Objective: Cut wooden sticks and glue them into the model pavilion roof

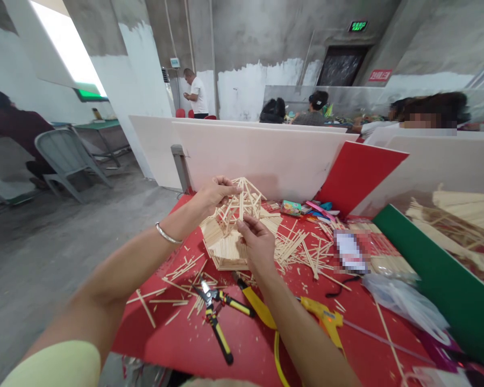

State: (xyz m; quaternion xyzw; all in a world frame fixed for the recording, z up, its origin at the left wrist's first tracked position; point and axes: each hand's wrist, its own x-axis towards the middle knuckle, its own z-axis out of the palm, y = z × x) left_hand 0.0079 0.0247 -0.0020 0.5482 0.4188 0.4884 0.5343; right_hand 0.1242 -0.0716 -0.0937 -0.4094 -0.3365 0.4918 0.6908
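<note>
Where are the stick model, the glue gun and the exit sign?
Stick model (229,249): head view, on its flat wooden base.
Glue gun (317,308): head view, on its yellow body.
Exit sign (358,26): head view, on its green face.

Both hands (258,236) touch a wooden stick model (229,244) above the red table (169,333).

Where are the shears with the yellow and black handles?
In the head view, the shears lie open on the red table, left of the right forearm.
</note>
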